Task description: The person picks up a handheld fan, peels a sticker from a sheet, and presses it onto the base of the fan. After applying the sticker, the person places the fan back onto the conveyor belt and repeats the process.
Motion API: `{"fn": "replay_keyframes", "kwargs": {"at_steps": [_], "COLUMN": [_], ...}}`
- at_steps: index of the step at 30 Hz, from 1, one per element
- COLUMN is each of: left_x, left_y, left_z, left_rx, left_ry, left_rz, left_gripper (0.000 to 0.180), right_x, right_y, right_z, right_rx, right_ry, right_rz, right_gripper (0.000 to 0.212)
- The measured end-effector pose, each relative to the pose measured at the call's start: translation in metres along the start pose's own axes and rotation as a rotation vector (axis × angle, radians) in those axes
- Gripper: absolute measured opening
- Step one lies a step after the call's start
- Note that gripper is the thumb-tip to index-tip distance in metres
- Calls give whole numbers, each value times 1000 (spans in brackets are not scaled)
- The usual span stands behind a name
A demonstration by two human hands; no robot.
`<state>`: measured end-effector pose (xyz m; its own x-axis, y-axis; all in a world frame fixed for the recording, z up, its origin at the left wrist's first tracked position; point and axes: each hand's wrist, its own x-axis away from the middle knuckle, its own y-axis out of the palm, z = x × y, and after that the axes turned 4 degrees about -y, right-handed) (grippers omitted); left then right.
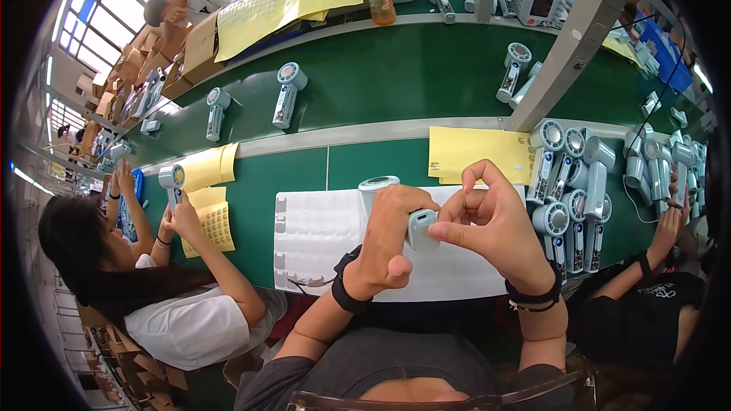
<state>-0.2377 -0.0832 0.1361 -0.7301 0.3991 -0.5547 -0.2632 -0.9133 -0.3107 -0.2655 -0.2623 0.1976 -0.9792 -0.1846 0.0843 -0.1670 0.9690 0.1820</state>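
Observation:
My left hand [387,230] is wrapped round a pale blue handheld fan [421,233], its handle end tilted up toward me. Part of the round fan head shows beyond the knuckles; the fingers cover most of the handle. At that handle end, my right hand [491,221] has thumb and fingers pinched together, the thumb tip touching or just beside the handle's edge. Whatever lies in the pinch is too small or hidden to tell. Beneath both hands lies a white sticker sheet [312,247] with rows of pale labels at its left.
Several fans [577,205] are piled at my right. A yellow sheet [476,154] lies beyond my hands. More fans [285,95] stand on the green belt [396,68] past a metal rail. A grey post [567,46] rises at the right. Co-workers sit on both sides.

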Motion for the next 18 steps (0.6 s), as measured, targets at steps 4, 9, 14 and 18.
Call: {"fn": "replay_keyframes", "kwargs": {"at_steps": [4,9,14,18], "left_x": [0,2,1,3], "left_y": [-2,-1,-2,-3], "left_z": [0,0,2,2], "left_rx": [-19,-5,-15,-52], "left_ry": [12,2,17,25], "left_rz": [-5,-2,-11,-20], "left_gripper": [78,76,75,75], "right_x": [-1,1,3,4], "right_y": [1,2,4,7], "right_z": [1,1,1,2], "right_rx": [-13,-84,-72,-46], "right_ry": [3,20,10,-30], "right_rz": [2,6,8,24], "right_gripper": [47,47,46,45]}}
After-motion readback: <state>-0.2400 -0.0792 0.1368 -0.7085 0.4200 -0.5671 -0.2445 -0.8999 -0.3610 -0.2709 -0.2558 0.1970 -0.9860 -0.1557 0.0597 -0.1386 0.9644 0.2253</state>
